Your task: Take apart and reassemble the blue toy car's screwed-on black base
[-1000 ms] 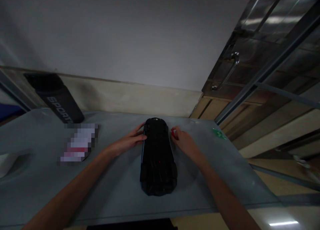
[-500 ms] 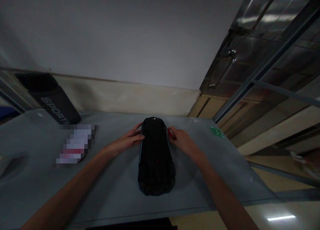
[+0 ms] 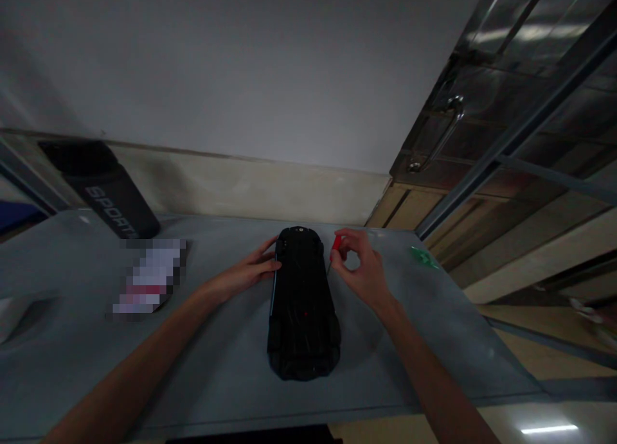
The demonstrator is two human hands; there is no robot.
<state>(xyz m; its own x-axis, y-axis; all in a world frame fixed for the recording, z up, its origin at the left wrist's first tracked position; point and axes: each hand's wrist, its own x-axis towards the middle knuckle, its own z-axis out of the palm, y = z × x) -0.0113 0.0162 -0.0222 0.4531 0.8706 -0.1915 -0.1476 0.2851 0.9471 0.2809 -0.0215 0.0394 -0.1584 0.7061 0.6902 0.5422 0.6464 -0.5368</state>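
A toy car [image 3: 303, 290] lies upside down on the grey table, its black underside and wheels facing up. My left hand [image 3: 255, 264] grips its left edge near the far end, the thumb resting on the underside and the other fingers along the side. In my right hand [image 3: 360, 267], thumb and fingers pinch the red handle of a small screwdriver [image 3: 336, 243]. Its thin shaft points down beside the car's right side, and I cannot tell whether the tip touches anything.
A black bottle [image 3: 108, 190] marked SPORT stands at the back left, with a blurred-out flat item [image 3: 152, 277] before it. A small green packet [image 3: 424, 257] lies near the right edge of the table [image 3: 231, 380]. Behind rises a wall; a metal frame stands on the right.
My right hand has risen slightly and drawn away from the car's side, bringing the red screwdriver handle into clear view. My left hand keeps its place on the car. The view shifted slightly.
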